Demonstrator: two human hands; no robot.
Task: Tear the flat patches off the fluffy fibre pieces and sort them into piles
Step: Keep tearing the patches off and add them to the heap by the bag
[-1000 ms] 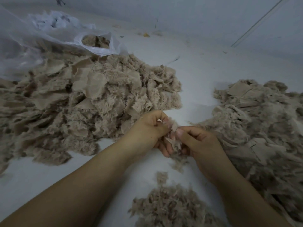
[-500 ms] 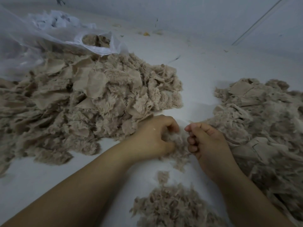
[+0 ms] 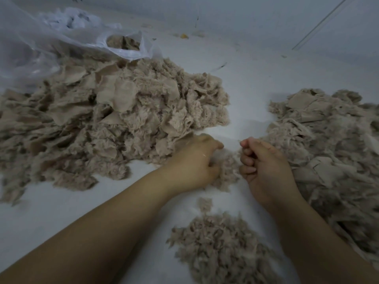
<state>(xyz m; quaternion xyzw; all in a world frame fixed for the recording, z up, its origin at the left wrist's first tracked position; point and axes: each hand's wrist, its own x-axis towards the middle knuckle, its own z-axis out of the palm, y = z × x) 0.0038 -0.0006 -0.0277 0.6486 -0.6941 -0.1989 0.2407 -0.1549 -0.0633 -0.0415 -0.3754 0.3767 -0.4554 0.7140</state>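
Left hand (image 3: 191, 160) gripping a fluffy fibre piece (image 3: 226, 171), right hand (image 3: 264, 167) curled beside it, grasp not clear, big pile (image 3: 114, 124) behind.

A big heap of fibre pieces (image 3: 114, 124) lay on the left, a plastic bag (image 3: 51, 44) behind it. Another heap (image 3: 332, 150) lay right. Between them were both hands, a small pile (image 3: 221, 249) nearer the person.
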